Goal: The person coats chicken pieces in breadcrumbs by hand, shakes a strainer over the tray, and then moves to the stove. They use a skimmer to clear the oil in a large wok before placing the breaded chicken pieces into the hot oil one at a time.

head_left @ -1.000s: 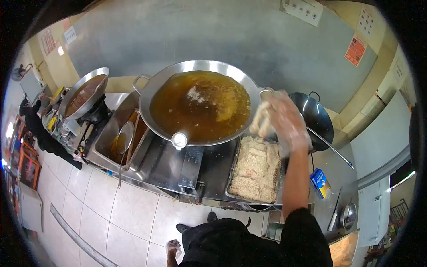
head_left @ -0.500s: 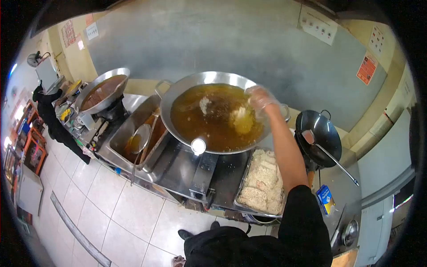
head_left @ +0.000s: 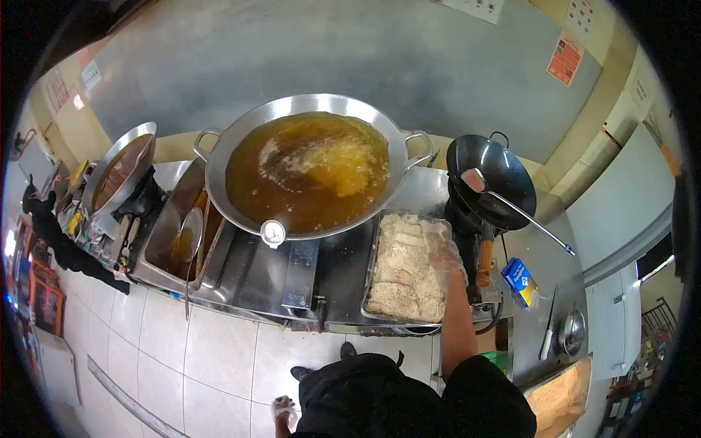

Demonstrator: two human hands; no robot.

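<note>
My right hand (head_left: 443, 257), in a clear plastic glove, is down at the right side of a metal tray (head_left: 366, 312) of pale breaded pieces (head_left: 401, 263). Its fingers are blurred against the pieces, so their grip is unclear. My left hand (head_left: 284, 406), also gloved, hangs low at the bottom with fingers apart and nothing in it. A large two-handled wok (head_left: 292, 104) holds brown oil (head_left: 292, 197) with a foamy, bubbling patch. A round dial thermometer (head_left: 273, 233) sits at its front rim.
A black wok (head_left: 515, 164) with a long-handled spatula (head_left: 522, 212) stands at right, near a blue box (head_left: 520, 282) and a knife (head_left: 548, 332). Left are a metal basin (head_left: 157, 252) with a ladle (head_left: 191, 237) and another wok (head_left: 120, 175). A person in black (head_left: 62, 237) is at far left.
My right hand has moved from above the oil down to the tray. Foam has spread across the oil's surface. The view has shifted, and more of my left hand shows.
</note>
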